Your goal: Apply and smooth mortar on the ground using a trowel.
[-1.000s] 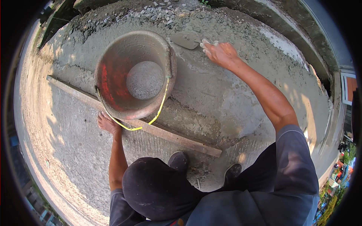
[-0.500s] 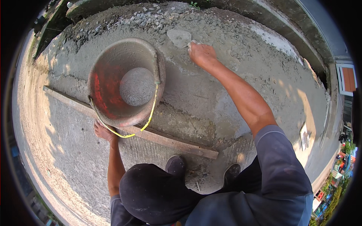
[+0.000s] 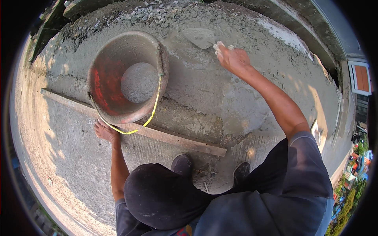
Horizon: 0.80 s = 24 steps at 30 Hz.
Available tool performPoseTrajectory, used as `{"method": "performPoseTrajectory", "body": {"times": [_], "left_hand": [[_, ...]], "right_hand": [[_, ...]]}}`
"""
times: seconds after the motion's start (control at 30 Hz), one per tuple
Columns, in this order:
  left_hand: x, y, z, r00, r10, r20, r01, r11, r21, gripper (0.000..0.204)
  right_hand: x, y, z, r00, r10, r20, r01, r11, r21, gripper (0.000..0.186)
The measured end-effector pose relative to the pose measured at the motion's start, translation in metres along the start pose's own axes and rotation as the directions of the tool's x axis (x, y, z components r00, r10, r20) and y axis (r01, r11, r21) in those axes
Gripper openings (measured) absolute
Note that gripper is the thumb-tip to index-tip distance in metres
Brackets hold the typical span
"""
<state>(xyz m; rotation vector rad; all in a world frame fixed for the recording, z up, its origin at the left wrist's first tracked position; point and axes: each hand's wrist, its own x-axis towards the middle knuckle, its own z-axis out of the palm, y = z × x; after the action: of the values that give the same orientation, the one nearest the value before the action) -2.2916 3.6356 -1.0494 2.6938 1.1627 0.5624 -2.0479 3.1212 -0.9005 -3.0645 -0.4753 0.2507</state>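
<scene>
The right hand (image 3: 233, 59), fingers wrapped tight, grips a trowel (image 3: 200, 37) on far wet cement (image 3: 220, 98). The left hand (image 3: 105, 131), fingers curled, holds the red bucket (image 3: 108, 84) by its near rim.

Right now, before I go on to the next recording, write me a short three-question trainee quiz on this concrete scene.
1. True or false: the right hand holds a trowel out over the wet concrete.
2. What does the left hand grip? A) the rim of the bucket B) the wooden board C) a shoe
3. Fill in: the bucket's handle is ____ in colour.

Key: 1 true. 2 A: the hand is at the bucket's lower rim, tipping it so the mix inside shows. 3 yellow.
</scene>
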Motion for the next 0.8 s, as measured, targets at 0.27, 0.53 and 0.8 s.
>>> {"method": "performPoseTrajectory", "body": {"times": [0.27, 0.53, 0.8], "left_hand": [[0.003, -0.007, 0.009, 0.997, 0.047, -0.055, -0.046, 0.999, 0.025, 0.059], [0.006, -0.01, 0.009, 0.997, 0.035, -0.071, -0.028, 0.996, 0.09, 0.06], [0.005, -0.007, 0.005, 0.997, 0.011, -0.07, -0.006, 0.998, 0.069, 0.055]], "right_hand": [[0.003, 0.017, 0.026, 1.0, 0.008, 0.012, -0.008, 1.0, 0.02, 0.031], [0.01, 0.002, 0.004, 0.981, 0.194, 0.024, -0.195, 0.979, 0.053, 0.03], [0.072, 0.032, 0.017, 0.983, 0.179, -0.041, -0.18, 0.984, -0.013, 0.031]]}}
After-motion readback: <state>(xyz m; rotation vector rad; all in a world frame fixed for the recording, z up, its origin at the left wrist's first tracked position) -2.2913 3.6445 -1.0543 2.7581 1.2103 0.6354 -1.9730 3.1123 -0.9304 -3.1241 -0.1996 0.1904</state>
